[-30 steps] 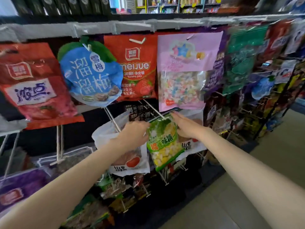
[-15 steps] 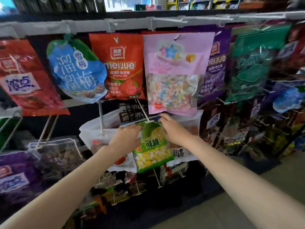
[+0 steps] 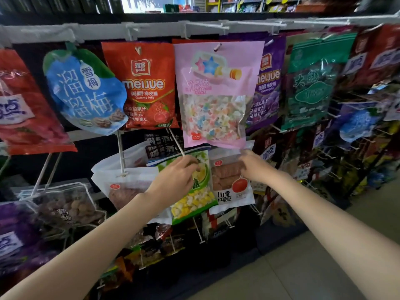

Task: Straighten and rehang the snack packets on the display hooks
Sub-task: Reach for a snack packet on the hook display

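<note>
On the rack's second row, head view: kept the left hand (image 3: 173, 180) curled round the top of the green packet (image 3: 194, 200), pinching it just below the tip of the slanted hook (image 3: 176, 144). Shifted the right hand (image 3: 255, 167) off that packet within the last second and over to the white packet (image 3: 229, 189) just beside it, fingertips at its top edge under the pink packet (image 3: 216, 94). Could not tell whether gripping or only touching. Judged the green packet hung, or nearly so, and the white one next for straightening.

Read "meijue", "yake" and "Gummy Jelly" on the red packet (image 3: 147, 83). Read "meijue" again on the purple packet (image 3: 268, 83). Made out the large characters 溜溜梅 and 雪梅 on the blue packet (image 3: 86, 92), and 山里 on the white packet. Found the pink packet's print too faint to read.
</note>
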Action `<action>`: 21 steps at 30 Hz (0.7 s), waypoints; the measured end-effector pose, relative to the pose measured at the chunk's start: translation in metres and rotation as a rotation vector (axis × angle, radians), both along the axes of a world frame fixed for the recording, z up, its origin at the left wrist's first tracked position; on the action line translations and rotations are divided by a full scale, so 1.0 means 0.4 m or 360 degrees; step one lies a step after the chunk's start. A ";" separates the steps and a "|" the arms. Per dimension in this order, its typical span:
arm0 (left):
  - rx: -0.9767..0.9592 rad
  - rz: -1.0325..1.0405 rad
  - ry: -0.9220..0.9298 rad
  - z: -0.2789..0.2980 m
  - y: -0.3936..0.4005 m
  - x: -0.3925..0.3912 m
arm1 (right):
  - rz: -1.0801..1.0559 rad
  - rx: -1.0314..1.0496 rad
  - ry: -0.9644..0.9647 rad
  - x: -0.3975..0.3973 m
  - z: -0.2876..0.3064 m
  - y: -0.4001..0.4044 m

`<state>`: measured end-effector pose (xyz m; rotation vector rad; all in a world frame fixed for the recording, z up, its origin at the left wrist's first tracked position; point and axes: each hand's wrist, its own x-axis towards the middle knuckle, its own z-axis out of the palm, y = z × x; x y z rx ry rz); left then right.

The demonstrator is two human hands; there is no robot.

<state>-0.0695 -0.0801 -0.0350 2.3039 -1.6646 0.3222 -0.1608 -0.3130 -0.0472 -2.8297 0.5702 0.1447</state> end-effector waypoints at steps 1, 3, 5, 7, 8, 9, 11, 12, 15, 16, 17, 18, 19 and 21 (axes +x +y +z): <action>0.0060 -0.0026 -0.0002 -0.003 -0.013 -0.004 | -0.0059 0.0000 -0.0009 -0.007 -0.001 -0.025; 0.0250 -0.0026 0.0017 -0.002 -0.044 -0.020 | -0.0127 -0.0012 0.0001 -0.010 0.004 -0.054; 0.0472 0.0036 0.0048 0.006 -0.074 -0.034 | -0.0128 -0.0057 0.0037 0.003 0.013 -0.067; 0.0619 0.0059 0.0037 0.017 -0.099 -0.044 | -0.0087 -0.0060 0.0074 0.027 0.014 -0.072; 0.0661 0.0058 0.0048 0.020 -0.105 -0.045 | -0.0074 -0.0043 0.0086 0.039 0.013 -0.071; 0.0697 0.0063 0.0071 0.021 -0.107 -0.042 | -0.0074 -0.0022 0.0080 0.049 0.011 -0.069; 0.0748 0.0092 0.0120 0.017 -0.103 -0.029 | -0.0116 -0.0009 -0.0055 0.067 0.009 -0.064; 0.0766 0.0113 0.0144 0.013 -0.101 -0.021 | -0.0158 0.0016 -0.0168 0.073 0.007 -0.062; 0.0786 0.0166 0.0210 -0.005 -0.095 -0.006 | -0.0317 0.0215 -0.0520 0.076 -0.002 -0.057; 0.0779 0.0169 0.0210 -0.011 -0.095 -0.006 | -0.0361 0.0252 -0.0569 0.076 -0.004 -0.058; 0.0763 0.0163 0.0210 -0.015 -0.096 -0.008 | -0.0395 0.0256 -0.0568 0.075 -0.003 -0.059; 0.0747 0.0149 0.0220 -0.019 -0.099 -0.013 | -0.0430 0.0261 -0.0554 0.074 0.000 -0.060; 0.0735 0.0129 0.0237 -0.023 -0.103 -0.020 | -0.0462 0.0259 -0.0549 0.072 0.008 -0.059; 0.0726 0.0087 0.0253 -0.026 -0.117 -0.036 | -0.0512 0.0254 -0.0575 0.072 0.027 -0.058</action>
